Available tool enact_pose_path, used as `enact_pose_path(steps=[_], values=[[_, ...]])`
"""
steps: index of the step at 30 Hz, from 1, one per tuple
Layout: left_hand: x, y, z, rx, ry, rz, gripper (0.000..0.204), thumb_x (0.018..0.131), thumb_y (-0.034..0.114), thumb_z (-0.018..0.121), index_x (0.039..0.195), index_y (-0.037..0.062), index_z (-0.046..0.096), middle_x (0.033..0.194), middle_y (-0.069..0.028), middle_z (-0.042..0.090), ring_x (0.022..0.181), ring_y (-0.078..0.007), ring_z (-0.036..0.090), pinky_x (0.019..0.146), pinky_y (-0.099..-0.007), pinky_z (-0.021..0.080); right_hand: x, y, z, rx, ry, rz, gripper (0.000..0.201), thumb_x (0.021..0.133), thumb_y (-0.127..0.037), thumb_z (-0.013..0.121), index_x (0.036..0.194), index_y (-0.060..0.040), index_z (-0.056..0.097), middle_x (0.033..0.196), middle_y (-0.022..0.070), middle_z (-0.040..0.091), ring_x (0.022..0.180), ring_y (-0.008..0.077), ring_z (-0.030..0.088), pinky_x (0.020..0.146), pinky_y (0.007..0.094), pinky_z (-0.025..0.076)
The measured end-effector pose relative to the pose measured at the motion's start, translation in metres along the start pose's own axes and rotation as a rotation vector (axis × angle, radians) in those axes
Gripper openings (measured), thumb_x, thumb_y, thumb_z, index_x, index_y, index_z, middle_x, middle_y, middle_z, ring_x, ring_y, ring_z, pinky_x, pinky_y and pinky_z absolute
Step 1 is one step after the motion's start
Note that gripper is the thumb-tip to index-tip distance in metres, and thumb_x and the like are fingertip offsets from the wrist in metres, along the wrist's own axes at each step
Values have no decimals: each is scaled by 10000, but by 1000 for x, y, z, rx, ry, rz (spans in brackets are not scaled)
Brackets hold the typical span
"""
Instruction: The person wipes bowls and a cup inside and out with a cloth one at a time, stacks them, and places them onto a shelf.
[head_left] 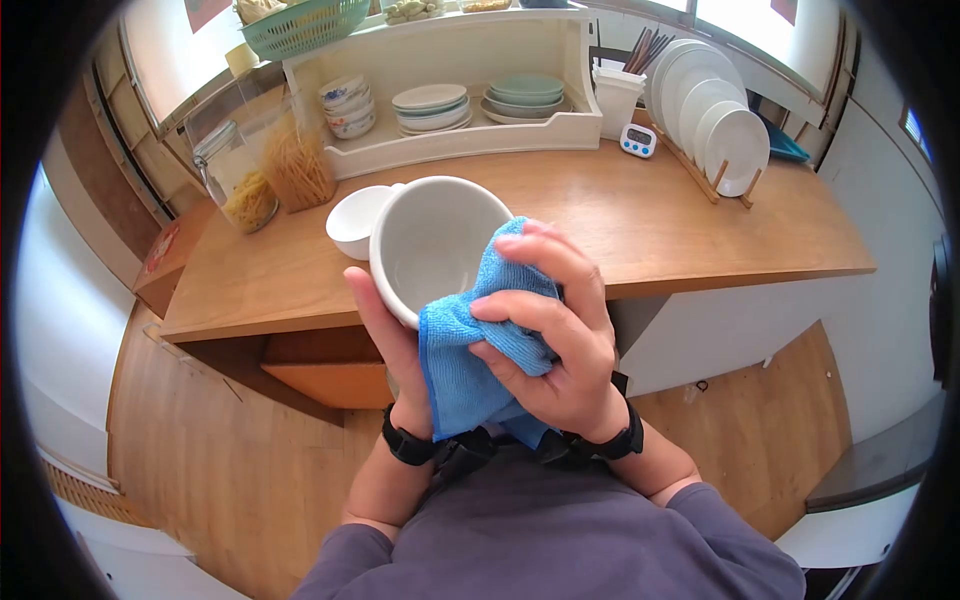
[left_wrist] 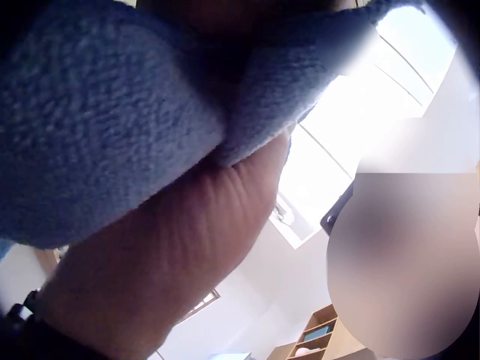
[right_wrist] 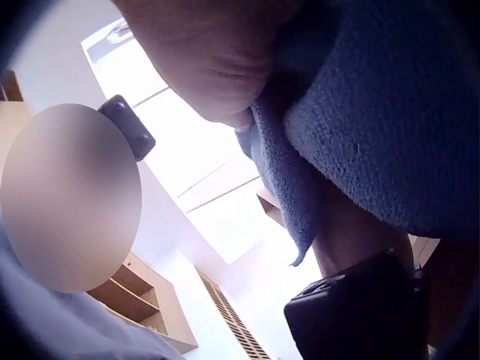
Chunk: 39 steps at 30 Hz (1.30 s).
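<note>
A deep white bowl (head_left: 425, 245) is held up over the front edge of the table, its mouth tilted toward me. My left hand (head_left: 396, 345) holds it from the lower left, thumb along the outer wall; the other fingers are hidden behind bowl and cloth. On the right side, my right hand (head_left: 565, 335) grips a blue cloth (head_left: 465, 365) with bent fingers, pressing it at the bowl's right rim. One end of the cloth hangs down over the left palm. Both wrist views are largely filled by the cloth (left_wrist: 97, 127) and parts of the hands.
A smaller white bowl (head_left: 355, 222) stands on the wooden table (head_left: 700, 220) just behind. At the back are a cream shelf (head_left: 470, 150) with stacked dishes, pasta jars (head_left: 245, 195) on the left, a timer (head_left: 637, 140) and a rack of white plates (head_left: 735, 150) on the right.
</note>
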<state>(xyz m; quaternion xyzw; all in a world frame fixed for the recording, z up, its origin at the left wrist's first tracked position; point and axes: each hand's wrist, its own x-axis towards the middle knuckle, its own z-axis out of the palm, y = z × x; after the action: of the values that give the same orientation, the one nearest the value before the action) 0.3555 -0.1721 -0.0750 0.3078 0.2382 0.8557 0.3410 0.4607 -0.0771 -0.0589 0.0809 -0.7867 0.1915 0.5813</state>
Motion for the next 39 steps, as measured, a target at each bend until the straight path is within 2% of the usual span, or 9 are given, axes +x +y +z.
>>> enact_pose_path(steps=[7, 9, 13, 18, 21, 22, 25, 32, 39], values=[[7, 4, -10, 74, 120, 107, 840, 970, 755, 270, 1399, 67, 489, 1275, -81, 599, 1154, -199, 581, 1013, -347, 453, -6, 9, 0, 222, -22, 168, 263, 819, -82, 793, 1066, -79, 701, 1433, 185, 402, 1203, 311, 541, 1013, 409, 450], [6, 5, -9, 220, 201, 152, 829, 980, 739, 260, 1393, 59, 495, 1284, -93, 599, 1162, -206, 580, 1012, -355, 453, -8, 16, -5, 170, 9, 264, 406, 804, 2, 775, 1166, -76, 609, 1336, 148, 435, 1132, 239, 546, 971, 370, 467], [4, 0, -9, 7, 74, 104, 807, 1015, 673, 226, 1397, 12, 487, 1296, -122, 602, 1186, -220, 573, 1027, -366, 442, -3, 15, -5, 425, 198, 468, 509, 782, 54, 803, 1127, -83, 455, 1208, 75, 445, 1044, 152, 536, 869, 295, 490], [5, -7, -3, 138, -16, 69, 810, 992, 668, 282, 1395, -15, 446, 1322, -159, 569, 1222, -254, 546, 1053, -381, 417, 6, 17, -24, 69, 346, 402, 392, 738, -28, 886, 927, -66, 545, 850, -29, 572, 764, 59, 551, 679, 213, 480], [12, -13, 4, 377, -127, 239, 828, 963, 687, 330, 1372, -23, 446, 1320, -183, 561, 1224, -265, 541, 1066, -385, 403, 3, 4, -21, -145, 291, 330, 329, 714, -24, 894, 904, -47, 627, 857, 0, 633, 753, 76, 579, 666, 227, 481], [13, -17, 2, 400, -104, 264, 845, 948, 705, 360, 1352, -31, 460, 1286, -186, 583, 1193, -257, 564, 1046, -372, 421, 6, 4, -16, -160, 305, 223, 347, 627, -34, 908, 906, -59, 703, 815, 99, 680, 715, 228, 656, 636, 304, 521], [11, -19, 2, 464, -122, 296, 855, 940, 714, 377, 1340, -36, 468, 1243, -181, 613, 1148, -244, 593, 1008, -360, 452, 2, 5, -6, -176, 276, 133, 335, 642, -44, 902, 914, -52, 707, 851, 107, 706, 734, 233, 675, 652, 309, 534], [14, -20, -7, 521, -176, 246, 815, 953, 710, 335, 1360, 12, 441, 1263, -146, 560, 1181, -237, 543, 1064, -382, 408, 2, -10, -3, 64, 226, 467, 332, 749, -45, 844, 1040, -23, 684, 898, 116, 709, 805, 219, 693, 734, 303, 548], [14, -17, -9, 408, -181, 80, 814, 941, 708, 363, 1353, 11, 447, 1265, -144, 559, 1186, -247, 544, 1049, -382, 433, -1, -12, -9, 405, 115, 468, 392, 788, 4, 770, 1148, -3, 615, 1001, 130, 688, 875, 229, 689, 806, 299, 529]])
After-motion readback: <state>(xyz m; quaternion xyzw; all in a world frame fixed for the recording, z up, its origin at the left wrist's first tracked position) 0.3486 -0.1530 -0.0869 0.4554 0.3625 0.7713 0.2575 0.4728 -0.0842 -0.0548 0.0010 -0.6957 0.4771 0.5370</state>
